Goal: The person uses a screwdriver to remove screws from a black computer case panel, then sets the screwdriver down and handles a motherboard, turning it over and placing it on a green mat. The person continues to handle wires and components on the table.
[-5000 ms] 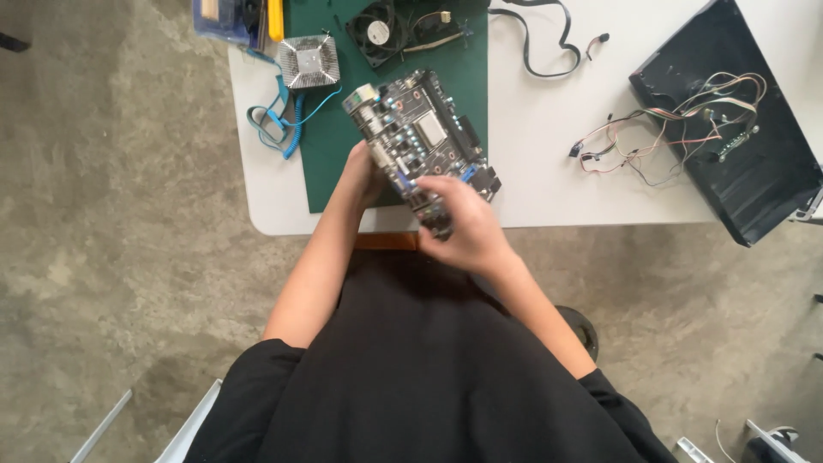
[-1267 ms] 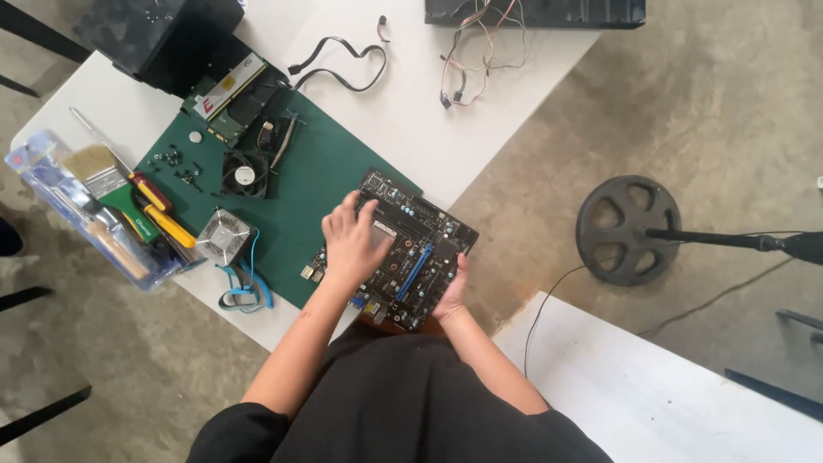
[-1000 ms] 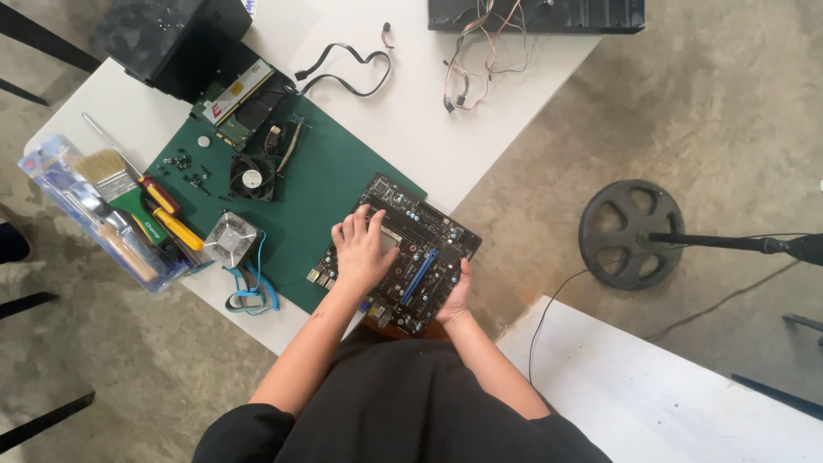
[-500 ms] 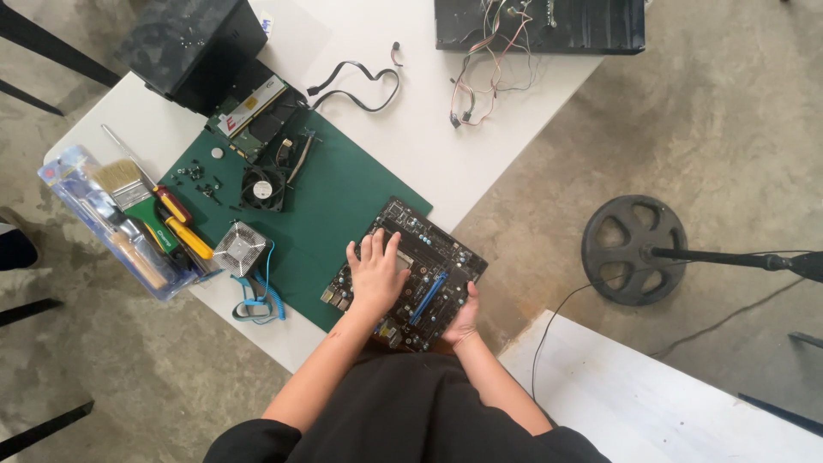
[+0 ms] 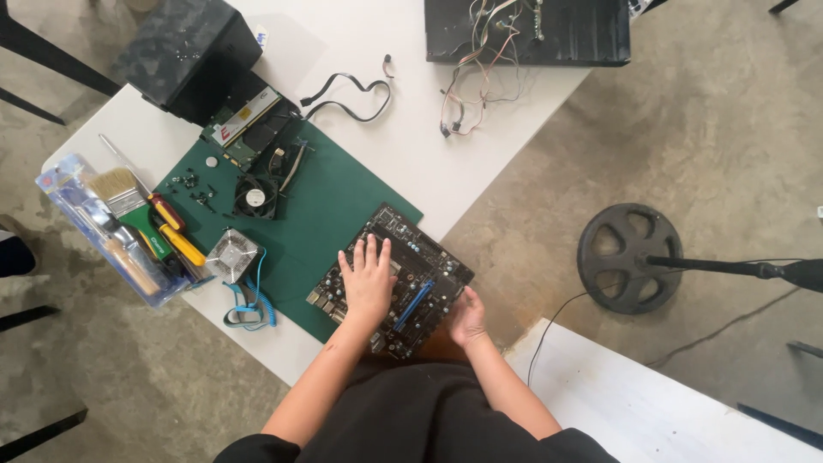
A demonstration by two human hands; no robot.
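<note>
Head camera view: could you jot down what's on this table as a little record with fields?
left hand: flat on the circuit board
right hand: at the board's right edge
board: partly on green mat, near table edge
on mat: small fan, finned heatsink
left of mat: clear tray with brush and screwdrivers
far side: black case with loose wires

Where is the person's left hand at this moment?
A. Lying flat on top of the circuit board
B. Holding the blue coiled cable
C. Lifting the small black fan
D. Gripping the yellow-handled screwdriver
A: the left hand lies palm down, fingers spread, on the circuit board, while the right hand holds the board's near edge.
</note>
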